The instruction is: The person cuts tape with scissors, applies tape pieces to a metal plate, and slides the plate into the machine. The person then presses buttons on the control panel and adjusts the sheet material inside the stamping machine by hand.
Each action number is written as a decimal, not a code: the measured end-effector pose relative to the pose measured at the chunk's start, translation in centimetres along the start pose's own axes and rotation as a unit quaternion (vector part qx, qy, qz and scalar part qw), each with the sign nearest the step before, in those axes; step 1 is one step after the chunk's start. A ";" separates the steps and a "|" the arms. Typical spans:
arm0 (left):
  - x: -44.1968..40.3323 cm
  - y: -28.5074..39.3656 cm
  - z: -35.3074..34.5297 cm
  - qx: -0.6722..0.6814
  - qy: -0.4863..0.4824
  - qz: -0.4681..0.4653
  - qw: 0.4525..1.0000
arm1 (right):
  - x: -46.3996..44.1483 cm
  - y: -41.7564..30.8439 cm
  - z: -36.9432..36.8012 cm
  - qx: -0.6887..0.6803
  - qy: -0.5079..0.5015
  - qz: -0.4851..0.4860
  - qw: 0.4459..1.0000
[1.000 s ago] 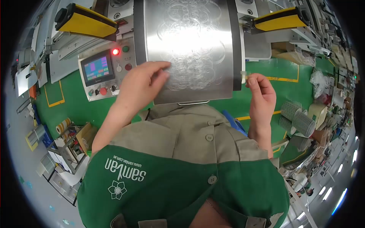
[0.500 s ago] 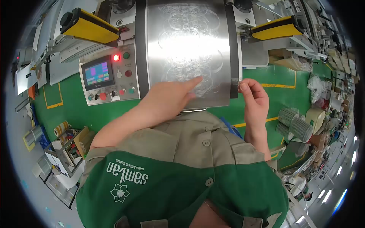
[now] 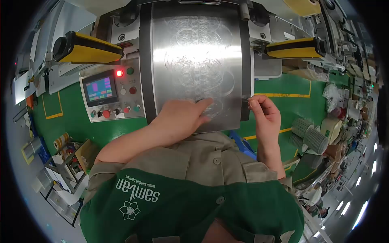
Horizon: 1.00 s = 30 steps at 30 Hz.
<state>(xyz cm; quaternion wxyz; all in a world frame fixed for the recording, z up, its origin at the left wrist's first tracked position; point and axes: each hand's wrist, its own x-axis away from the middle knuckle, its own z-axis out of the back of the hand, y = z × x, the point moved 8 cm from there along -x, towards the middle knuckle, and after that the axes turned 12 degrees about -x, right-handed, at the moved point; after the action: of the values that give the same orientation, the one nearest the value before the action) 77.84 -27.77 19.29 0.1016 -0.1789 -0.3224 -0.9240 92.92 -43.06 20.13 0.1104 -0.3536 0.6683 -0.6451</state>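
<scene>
A metal plate with many overlapping circular scratch marks lies in front of me, brightly lit across its upper half. My left hand is over its near end, palm down, with the index finger stretched out along the surface and the thumb apart. Whether the fingertip presses on the metal, I cannot tell. Beside the plate's right edge, at the dark side strip, my right hand is closed in a pinch of thumb and index finger. Whatever sits between those fingertips is too small to make out.
A control panel with a lit screen, a glowing red lamp and several buttons stands to the left. Yellow-and-black bars flank the plate on both sides. Grey rolls stand on the green floor at right.
The camera has tilted, so plate, panel and hands sit differently in view. Against the plate, both hands keep nearly the same place and pose.
</scene>
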 end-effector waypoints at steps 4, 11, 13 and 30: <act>-0.5 -0.1 0.5 0.019 0.003 -0.009 1.000 | -0.7 0.0 -0.3 0.002 -0.010 -0.009 1.000; -0.7 -0.3 0.5 0.025 0.016 -0.010 1.000 | -1.6 0.0 -0.6 0.003 -0.025 -0.020 0.999; -0.8 -0.2 0.6 0.012 0.028 -0.009 0.999 | -1.8 0.0 -0.7 0.004 -0.026 -0.017 1.000; -1.3 -0.8 1.4 -0.036 0.074 0.040 0.996 | -3.1 1.3 0.5 -0.015 -0.028 -0.024 0.999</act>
<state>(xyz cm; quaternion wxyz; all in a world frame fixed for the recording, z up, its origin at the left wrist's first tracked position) 79.16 -26.19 19.33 0.1553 -0.1263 -0.2731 -0.9409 95.05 -41.67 17.91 0.1087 -0.3891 0.6658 -0.6273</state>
